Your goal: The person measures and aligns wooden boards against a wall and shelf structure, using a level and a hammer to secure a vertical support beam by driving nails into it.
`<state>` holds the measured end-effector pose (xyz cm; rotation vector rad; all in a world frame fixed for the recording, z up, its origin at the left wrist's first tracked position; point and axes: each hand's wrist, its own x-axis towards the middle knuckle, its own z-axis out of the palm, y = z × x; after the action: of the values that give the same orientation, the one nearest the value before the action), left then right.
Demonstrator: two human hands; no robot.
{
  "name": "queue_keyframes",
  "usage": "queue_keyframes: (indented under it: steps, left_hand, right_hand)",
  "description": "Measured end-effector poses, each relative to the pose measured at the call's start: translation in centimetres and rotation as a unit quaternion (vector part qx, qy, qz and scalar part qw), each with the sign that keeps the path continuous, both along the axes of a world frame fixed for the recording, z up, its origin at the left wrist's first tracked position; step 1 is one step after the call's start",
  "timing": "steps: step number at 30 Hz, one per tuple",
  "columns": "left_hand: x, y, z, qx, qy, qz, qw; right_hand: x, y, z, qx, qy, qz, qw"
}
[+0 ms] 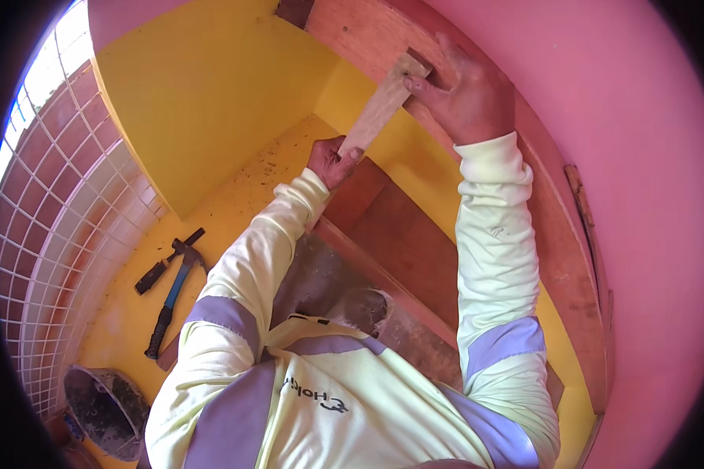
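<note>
A narrow light-brown strip of wood [382, 107] runs slantwise between my two hands, with a short block-like end at its upper right. My left hand [332, 162] is closed round its lower end, thumb on top. At the upper end my right hand [475, 95] grips it, the thumb pressed on its face and the fingers reaching behind, partly hidden. The block-like end lies against or just in front of a long reddish-brown board [352, 31]; I cannot tell whether they touch.
On the yellow floor at left lie a claw hammer [181, 277] with a blue and black handle and a chisel-like tool [152, 276]. A dirty bucket [78, 391] sits lower left beside white wire mesh [55, 184]. Reddish-brown planks [395, 215] lie below my hands; a pink wall [626, 117] rises at right.
</note>
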<state>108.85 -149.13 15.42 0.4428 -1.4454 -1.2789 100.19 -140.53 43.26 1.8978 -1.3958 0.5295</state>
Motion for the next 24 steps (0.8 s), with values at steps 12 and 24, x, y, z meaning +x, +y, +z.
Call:
queue_keyframes:
  steps: [12, 24]
  left_hand:
    - [1.0, 0.8, 4.4, -0.006, -0.062, -0.052, 0.997]
    - [2.2, 0.2, 4.3, 0.064, -0.110, -0.142, 0.982]
  right_hand:
    - [0.7, 1.1, 1.5, 0.075, -0.114, 0.023, 0.990]
    - [1.4, 1.3, 1.7, 0.094, -0.185, -0.030, 0.978]
